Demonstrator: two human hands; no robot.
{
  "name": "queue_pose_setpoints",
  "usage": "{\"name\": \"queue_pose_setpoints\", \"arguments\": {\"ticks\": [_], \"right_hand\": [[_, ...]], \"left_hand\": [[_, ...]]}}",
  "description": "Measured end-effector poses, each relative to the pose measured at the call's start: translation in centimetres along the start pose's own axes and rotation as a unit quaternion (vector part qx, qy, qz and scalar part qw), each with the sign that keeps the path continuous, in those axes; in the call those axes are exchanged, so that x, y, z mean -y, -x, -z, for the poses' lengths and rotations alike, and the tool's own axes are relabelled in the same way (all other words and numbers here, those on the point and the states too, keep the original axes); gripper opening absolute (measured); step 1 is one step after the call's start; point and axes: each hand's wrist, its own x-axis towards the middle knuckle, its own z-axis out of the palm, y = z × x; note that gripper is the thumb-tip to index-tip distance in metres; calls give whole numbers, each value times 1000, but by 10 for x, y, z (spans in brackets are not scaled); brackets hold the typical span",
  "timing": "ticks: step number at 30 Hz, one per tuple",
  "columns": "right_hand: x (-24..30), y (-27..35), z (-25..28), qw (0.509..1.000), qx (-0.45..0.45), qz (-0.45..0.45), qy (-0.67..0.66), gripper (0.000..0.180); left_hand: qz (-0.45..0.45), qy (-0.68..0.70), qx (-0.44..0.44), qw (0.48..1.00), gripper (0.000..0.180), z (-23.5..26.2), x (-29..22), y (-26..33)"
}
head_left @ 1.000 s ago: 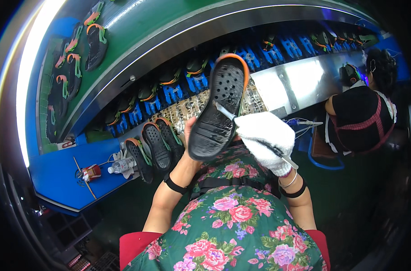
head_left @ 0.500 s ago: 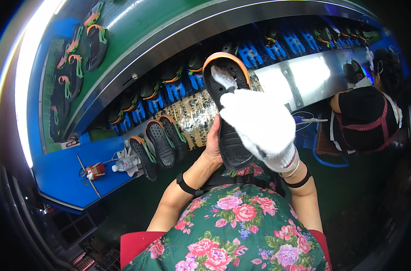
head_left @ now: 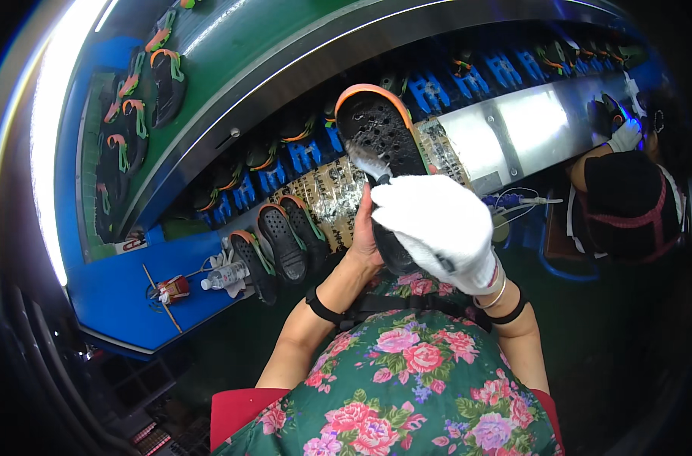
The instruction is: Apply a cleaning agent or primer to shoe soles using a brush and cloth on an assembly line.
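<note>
A black clog (head_left: 375, 118) with an orange rim at its top end lies sole-up or insole-up, I cannot tell which, in front of me. My bare left hand (head_left: 365, 237) grips it from beneath, the thumb along its left edge and a fingertip showing at the right edge. In a white knit glove, my right hand (head_left: 437, 228) is closed round the dark handle of a brush (head_left: 368, 161). Its pale bristles touch the clog's left side, around mid-length. The surface above them looks wet and shiny. The glove hides much of the clog's lower half.
Several black clogs (head_left: 283, 243) stand at the left beside a plastic bottle (head_left: 226, 276) on a blue table (head_left: 110, 292). Behind runs a line of blue racks (head_left: 304, 154) below a metal-edged green belt (head_left: 209, 45) carrying more clogs. A co-worker (head_left: 627, 197) sits at the right.
The brush has moved from the toe area down to the clog's left edge, with my right hand following. The clog tilts slightly differently. A co-worker's gloved hand now shows at the right.
</note>
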Motion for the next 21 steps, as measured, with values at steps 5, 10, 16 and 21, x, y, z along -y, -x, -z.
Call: {"name": "queue_pose_setpoints", "arguments": {"ticks": [5, 10, 16, 21], "right_hand": [[-10, -8, 9, 992, -92, -36, -73, 28], [-5, -1, -4, 997, -57, 5, 52, 29], [-7, -3, 7, 985, -120, -68, -106, 22], [3, 4, 0, 998, -49, 1, -44, 27]], "left_hand": [[-58, -118, 31, 991, 103, -19, -6, -2], [-27, -123, 16, 992, 103, -14, -13, -12], [-60, 127, 132, 981, 105, -24, -10, -14], [-63, -47, 127, 989, 106, -31, -15, -18]]}}
